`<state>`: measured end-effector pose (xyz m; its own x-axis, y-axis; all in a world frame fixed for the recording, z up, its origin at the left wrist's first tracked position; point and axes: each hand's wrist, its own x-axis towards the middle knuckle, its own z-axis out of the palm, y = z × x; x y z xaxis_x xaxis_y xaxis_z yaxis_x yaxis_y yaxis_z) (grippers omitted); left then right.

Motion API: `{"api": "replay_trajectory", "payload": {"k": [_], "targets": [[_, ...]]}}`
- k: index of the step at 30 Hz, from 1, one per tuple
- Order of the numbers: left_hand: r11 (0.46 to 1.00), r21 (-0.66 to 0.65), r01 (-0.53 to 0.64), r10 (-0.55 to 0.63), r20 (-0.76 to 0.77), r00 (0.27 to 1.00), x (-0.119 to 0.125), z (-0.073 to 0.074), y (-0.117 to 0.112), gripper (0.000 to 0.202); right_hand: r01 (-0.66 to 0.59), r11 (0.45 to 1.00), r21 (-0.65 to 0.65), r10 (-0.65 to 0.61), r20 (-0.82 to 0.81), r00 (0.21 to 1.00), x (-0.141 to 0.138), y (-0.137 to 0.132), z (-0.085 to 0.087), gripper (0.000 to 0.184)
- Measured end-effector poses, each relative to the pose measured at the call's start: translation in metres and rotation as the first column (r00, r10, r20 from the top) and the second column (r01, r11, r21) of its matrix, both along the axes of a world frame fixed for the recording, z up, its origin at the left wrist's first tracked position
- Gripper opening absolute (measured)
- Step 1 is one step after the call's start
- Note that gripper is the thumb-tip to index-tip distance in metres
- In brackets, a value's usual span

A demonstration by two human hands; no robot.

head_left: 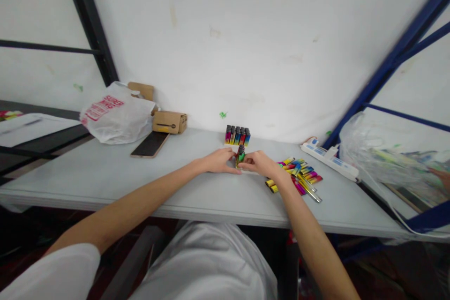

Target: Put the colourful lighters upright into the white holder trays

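A short row of upright lighters [241,153], one with a green body, stands on the grey table between my two hands. My left hand [220,160] is curled against the row from the left, its thumb low along the near side. From the right, my right hand [258,162] pinches a lighter at the row, fingertips close together. Behind them stands a neat block of lighters [237,136] in several colours with black tops. Beside my right forearm lies a loose pile of shiny multicoloured lighters [298,173], partly covered by the arm.
On the left are a white plastic bag [117,112], a small cardboard box [170,122] and a phone [150,144]. A white power strip [330,161] lies at the right by a blue metal frame [381,68]. Another person's hand [441,178] shows at the far right edge.
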<state>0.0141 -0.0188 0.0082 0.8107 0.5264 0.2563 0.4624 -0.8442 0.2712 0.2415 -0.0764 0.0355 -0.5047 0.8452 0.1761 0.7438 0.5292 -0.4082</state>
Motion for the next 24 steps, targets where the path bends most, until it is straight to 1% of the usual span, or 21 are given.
{"api": "replay_trajectory", "payload": {"k": [2, 4, 5, 7, 9, 12, 14, 16, 18, 19, 21, 24], "targets": [[1.0, 0.008, -0.007, 0.007, -0.001, 1.0, 0.0, 0.0, 0.0, 0.064, 0.0, 1.0, 0.008, 0.0, -0.055, 0.998, 0.01, -0.001, 0.005, 0.034], [1.0, 0.006, -0.009, 0.009, -0.001, 1.0, 0.0, 0.0, 0.0, 0.066, 0.091, 0.994, 0.064, -0.086, -0.069, 0.994, 0.025, 0.001, 0.01, 0.035], [1.0, 0.005, -0.009, 0.009, -0.001, 1.0, 0.0, 0.0, 0.0, 0.066, 0.17, 0.981, 0.098, -0.164, -0.06, 0.985, 0.034, 0.003, 0.011, 0.034], [1.0, 0.0, -0.011, 0.011, -0.007, 1.0, 0.0, 0.0, 0.0, 0.067, 0.34, 0.926, 0.164, -0.341, -0.021, 0.94, 0.054, 0.009, 0.011, 0.028], [1.0, 0.0, -0.017, 0.017, -0.018, 1.0, 0.0, 0.0, 0.0, 0.066, 0.469, 0.859, 0.204, -0.486, 0.036, 0.873, 0.071, 0.015, 0.009, 0.023], [1.0, 0.009, -0.027, 0.028, -0.035, 0.999, 0.001, 0.0, 0.0, 0.065, 0.605, 0.776, 0.179, -0.629, 0.148, 0.763, 0.086, 0.016, 0.003, 0.026], [0.999, 0.015, -0.032, 0.033, -0.043, 0.999, 0.001, 0.0, 0.0, 0.066, 0.668, 0.733, 0.133, -0.677, 0.249, 0.693, 0.089, 0.011, 0.001, 0.033], [0.999, 0.017, -0.032, 0.032, -0.048, 0.998, 0.001, 0.001, 0.0, 0.066, 0.722, 0.686, 0.096, -0.704, 0.34, 0.623, 0.086, 0.004, 0.001, 0.048], [0.999, 0.023, -0.033, 0.034, -0.05, 0.998, 0.002, 0.001, 0.0, 0.066, 0.755, 0.652, 0.064, -0.712, 0.393, 0.582, 0.08, -0.002, 0.003, 0.063], [0.999, 0.027, -0.033, 0.035, -0.052, 0.998, 0.002, 0.001, 0.0, 0.066, 0.764, 0.643, 0.046, -0.711, 0.407, 0.574, 0.076, -0.004, 0.004, 0.066], [0.999, 0.035, -0.037, 0.039, -0.054, 0.998, 0.002, 0.0, 0.0, 0.067, 0.76, 0.65, 0.01, -0.693, 0.42, 0.587, 0.07, -0.005, 0.004, 0.07], [0.998, 0.041, -0.039, 0.041, -0.048, 0.998, 0.001, -0.002, 0.001, 0.068, 0.735, 0.678, 0.004, -0.672, 0.41, 0.617, 0.062, -0.003, 0.002, 0.066]]}}
